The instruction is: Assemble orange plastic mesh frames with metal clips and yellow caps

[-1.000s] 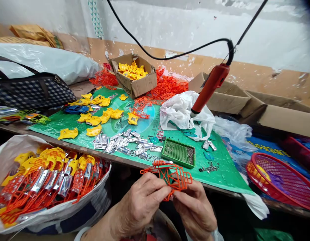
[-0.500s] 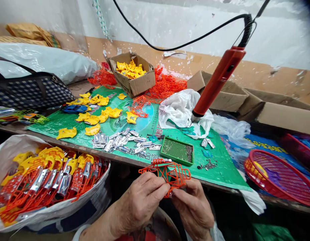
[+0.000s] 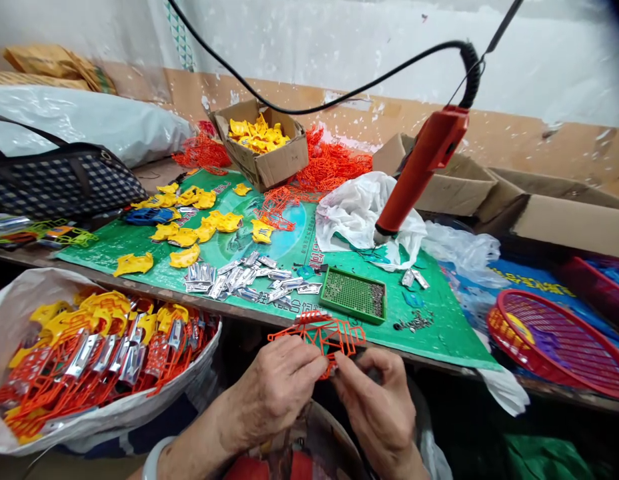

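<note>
Just in front of the table edge I hold an orange plastic lattice frame (image 3: 334, 337), shaped like an open cage. My left hand (image 3: 284, 380) is closed round its left and lower side, thumb and finger pressed together. The fingertips of my right hand (image 3: 377, 403) pinch at the frame's lower right edge; whatever small part may lie under them is hidden. Beyond the frame stands a green tray (image 3: 353, 293) of small screws. Silver metallic pieces (image 3: 244, 277) lie in a loose pile to its left.
A red electric screwdriver (image 3: 422, 173) hangs over a white plastic bag (image 3: 354, 207). Yellow shells (image 3: 207, 230) are scattered on the green mat; more fill a cardboard box (image 3: 284, 163). At left a white sack (image 3: 139, 410) holds assembled pieces. A red basket (image 3: 564, 373) stands right.
Both hands and the orange frame have shifted slightly left and up. My right fingers have moved up along the frame's edge. The hanging screwdriver has swung a little left.
</note>
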Motion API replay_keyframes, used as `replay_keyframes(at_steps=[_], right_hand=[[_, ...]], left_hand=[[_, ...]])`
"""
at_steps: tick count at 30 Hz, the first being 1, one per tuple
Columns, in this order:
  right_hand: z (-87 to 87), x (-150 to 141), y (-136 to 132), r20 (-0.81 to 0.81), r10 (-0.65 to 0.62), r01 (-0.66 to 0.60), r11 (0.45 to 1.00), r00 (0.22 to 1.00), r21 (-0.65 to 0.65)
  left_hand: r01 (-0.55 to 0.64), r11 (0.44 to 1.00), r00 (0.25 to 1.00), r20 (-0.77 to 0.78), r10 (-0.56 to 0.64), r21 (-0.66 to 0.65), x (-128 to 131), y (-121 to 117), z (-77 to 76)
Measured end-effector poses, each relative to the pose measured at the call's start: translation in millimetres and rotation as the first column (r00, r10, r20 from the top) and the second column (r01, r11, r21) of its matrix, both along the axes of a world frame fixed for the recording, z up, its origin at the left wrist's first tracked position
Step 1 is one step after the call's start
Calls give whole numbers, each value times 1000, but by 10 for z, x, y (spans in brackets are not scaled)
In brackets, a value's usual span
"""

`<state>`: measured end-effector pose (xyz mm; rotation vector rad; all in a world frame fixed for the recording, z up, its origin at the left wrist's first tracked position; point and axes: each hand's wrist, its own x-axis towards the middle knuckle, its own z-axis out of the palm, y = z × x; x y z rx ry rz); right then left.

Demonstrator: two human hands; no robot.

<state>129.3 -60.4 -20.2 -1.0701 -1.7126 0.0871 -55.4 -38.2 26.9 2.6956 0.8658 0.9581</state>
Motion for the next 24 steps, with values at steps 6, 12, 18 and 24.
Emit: replay_keyframes(at_steps=[6, 12, 18, 24], right_hand=[[185, -5, 22, 218, 163, -153, 986, 962, -65], [175, 7, 6, 40, 114, -112, 993, 993, -45], [-61, -48, -203, -169, 26, -32, 999, 985, -34], [-124, -67, -320, -118, -41, 44, 999, 992, 29]], left_hand=[[-2, 999, 1000, -4, 2, -36, 21, -34, -137], [-306, 920, 950, 133, 281, 245, 6, -161, -117], [-414, 859, 909, 192, 371, 301, -17, -279, -79], [-330, 903, 924, 290, 249, 277, 29, -314, -92]])
